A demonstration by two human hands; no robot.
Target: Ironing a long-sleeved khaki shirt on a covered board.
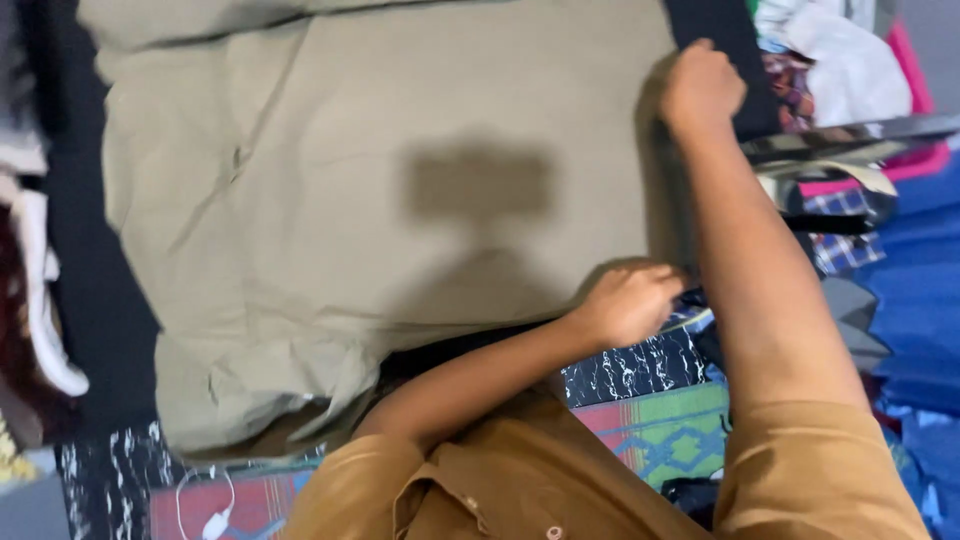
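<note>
Mid-fold: your right hand [702,88], fingers clamped, pins the olive cloth [350,200] (filling frame centre) at upper right; left hand [630,302] pinches its lower-right edge. Next needs both corners aligned.

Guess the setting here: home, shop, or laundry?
Likely a home floor used for sorting laundry. Both hands, left hand and right hand, grip a spread khaki garment; loose clothes are heaped nearby, over a patterned woven mat.

Olive garment [330,180] — matt, creased woven cloth.
</note>
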